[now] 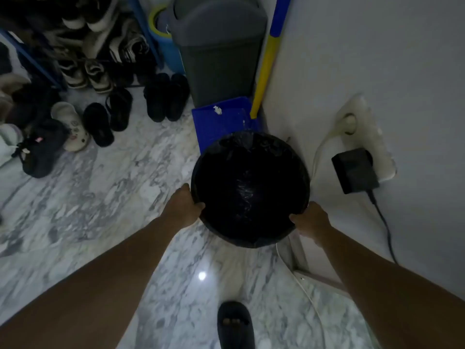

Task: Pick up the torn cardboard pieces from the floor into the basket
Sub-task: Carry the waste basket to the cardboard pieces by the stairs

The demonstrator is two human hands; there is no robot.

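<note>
I hold the round black basket lined with a black plastic bag [249, 187] by its near rim, my left hand [185, 206] and right hand [310, 221] each curled over an edge, thumbs inside, so it stays level. It sits close to the white wall [377, 59], in front of a blue dustpan [221, 117] with a yellow handle. No torn cardboard shows on the grey marble floor [113, 197]; I probably need to carry the basket to it.
</note>
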